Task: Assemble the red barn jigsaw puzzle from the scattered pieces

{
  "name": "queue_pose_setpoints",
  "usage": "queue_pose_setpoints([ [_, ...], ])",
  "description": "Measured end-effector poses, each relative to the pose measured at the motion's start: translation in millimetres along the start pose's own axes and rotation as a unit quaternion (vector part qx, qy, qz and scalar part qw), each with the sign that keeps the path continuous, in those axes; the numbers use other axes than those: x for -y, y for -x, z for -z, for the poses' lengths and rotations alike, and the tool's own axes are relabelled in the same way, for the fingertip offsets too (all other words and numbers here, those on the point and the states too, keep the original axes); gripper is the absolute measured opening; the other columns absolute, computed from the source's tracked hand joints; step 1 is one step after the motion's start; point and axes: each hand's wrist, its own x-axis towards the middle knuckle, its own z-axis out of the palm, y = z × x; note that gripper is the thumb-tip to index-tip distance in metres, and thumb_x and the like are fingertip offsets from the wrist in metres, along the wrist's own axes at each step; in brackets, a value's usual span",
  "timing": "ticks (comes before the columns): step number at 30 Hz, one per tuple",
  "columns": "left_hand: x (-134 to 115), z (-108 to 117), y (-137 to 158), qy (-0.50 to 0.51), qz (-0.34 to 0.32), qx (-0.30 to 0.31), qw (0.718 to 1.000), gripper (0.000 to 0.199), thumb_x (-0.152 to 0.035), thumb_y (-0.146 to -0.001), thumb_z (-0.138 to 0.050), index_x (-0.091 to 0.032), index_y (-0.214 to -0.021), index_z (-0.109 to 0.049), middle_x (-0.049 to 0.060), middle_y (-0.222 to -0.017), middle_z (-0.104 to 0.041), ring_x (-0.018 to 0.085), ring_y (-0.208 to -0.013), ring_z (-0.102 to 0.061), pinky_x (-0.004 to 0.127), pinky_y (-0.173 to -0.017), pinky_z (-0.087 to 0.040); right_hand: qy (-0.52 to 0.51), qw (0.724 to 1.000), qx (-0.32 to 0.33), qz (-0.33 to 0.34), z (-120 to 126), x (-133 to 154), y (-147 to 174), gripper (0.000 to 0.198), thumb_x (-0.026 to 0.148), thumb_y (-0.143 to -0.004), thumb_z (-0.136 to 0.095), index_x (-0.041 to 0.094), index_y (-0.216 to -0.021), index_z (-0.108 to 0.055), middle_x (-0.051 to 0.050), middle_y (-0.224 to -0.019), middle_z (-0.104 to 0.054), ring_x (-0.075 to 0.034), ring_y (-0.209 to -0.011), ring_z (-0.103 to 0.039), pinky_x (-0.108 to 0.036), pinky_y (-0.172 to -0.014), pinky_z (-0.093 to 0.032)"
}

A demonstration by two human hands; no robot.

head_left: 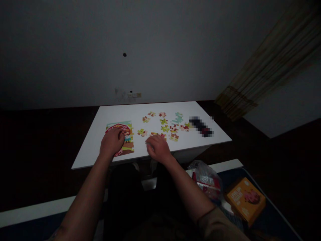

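Observation:
My left hand (112,140) lies over the left side of a partly assembled jigsaw puzzle (129,145), its fingers resting on the surface. The assembled part shows a red barn and a figure in blue; some of it is hidden under the hand. Near the table's front edge, my right hand (158,147) is closed, with fingers curled and pointing left. Whatever it may hold is hidden. Just beyond it lie loose puzzle pieces, among them a green-and-pink piece (142,132) and a brown-and-white piece (174,137).
The white table (92,130) also bears several more loose pieces, a pale green cluster (177,118) and a pixelated dark object (200,126). Beside me at the lower right are a clear plastic bag (207,179) and an orange box (245,201). A wall (160,67) rises behind.

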Motion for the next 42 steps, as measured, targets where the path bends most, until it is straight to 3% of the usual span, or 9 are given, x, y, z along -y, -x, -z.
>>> queue_pose_setpoints([
  [7, -1, 1, -1, 0.004, 0.005, 0.006, 1.0, 0.035, -0.03, -0.088, -0.044, -0.018, -0.117, -0.06, 0.011, -0.125, -0.06, 0.028, -0.115, -0.054, 0.043, -0.097, -0.044, 0.092, 0.975, -0.11, -0.169, 42, -62, 37, 0.027, 0.029, -0.086, -0.052, 0.021, -0.11, -0.061, -0.01, -0.11, -0.061, -0.028, -0.106, -0.05, -0.045, -0.095, -0.039],
  [12, -1, 0, -1, 0.003, 0.006, 0.008, 1.0, 0.033, -0.029, -0.089, -0.044, -0.018, -0.115, -0.061, 0.011, -0.122, -0.061, 0.026, -0.113, -0.054, 0.042, -0.096, -0.043, 0.16, 0.955, -0.074, -0.24, 54, -89, 53, 0.042, 0.048, -0.078, -0.062, 0.022, -0.111, -0.063, -0.015, -0.12, -0.054, -0.036, -0.113, -0.045, -0.053, -0.094, -0.038],
  [16, -4, 3, 2, -0.004, -0.006, 0.008, 1.0, 0.033, -0.027, -0.089, -0.042, -0.016, -0.113, -0.061, 0.011, -0.12, -0.061, 0.025, -0.111, -0.054, 0.04, -0.095, -0.042, 0.15, 0.952, -0.032, -0.265, 52, -94, 49, 0.038, 0.045, -0.08, -0.059, 0.022, -0.11, -0.063, -0.015, -0.122, -0.053, -0.037, -0.114, -0.044, -0.054, -0.093, -0.039],
  [23, -3, 4, 5, -0.013, -0.002, 0.005, 1.0, 0.033, -0.027, -0.09, -0.042, -0.015, -0.115, -0.06, 0.011, -0.12, -0.061, 0.024, -0.109, -0.054, 0.036, -0.095, -0.04, 0.122, 0.96, -0.009, -0.253, 46, -101, 46, 0.031, 0.038, -0.08, -0.056, 0.022, -0.106, -0.059, -0.013, -0.111, -0.058, -0.033, -0.111, -0.049, -0.052, -0.095, -0.04],
  [36, 0, 1, 5, -0.012, 0.005, 0.009, 1.0, 0.035, -0.027, -0.09, -0.041, -0.015, -0.119, -0.058, 0.01, -0.125, -0.059, 0.023, -0.116, -0.05, 0.036, -0.101, -0.037, 0.037, 0.975, -0.033, -0.217, 49, -93, 45, 0.059, 0.028, -0.075, -0.057, 0.022, -0.131, -0.042, -0.013, -0.123, -0.053, -0.032, -0.114, -0.048, -0.052, -0.099, -0.039],
  [42, -1, 3, 6, -0.012, -0.003, 0.008, 1.0, 0.034, -0.027, -0.091, -0.042, -0.012, -0.117, -0.059, 0.011, -0.123, -0.06, 0.023, -0.114, -0.051, 0.036, -0.099, -0.038, 0.001, 0.98, -0.067, -0.189, 53, -80, 45, 0.055, 0.021, -0.076, -0.051, 0.019, -0.131, -0.046, -0.014, -0.122, -0.052, -0.028, -0.112, -0.051, -0.044, -0.096, -0.044],
])
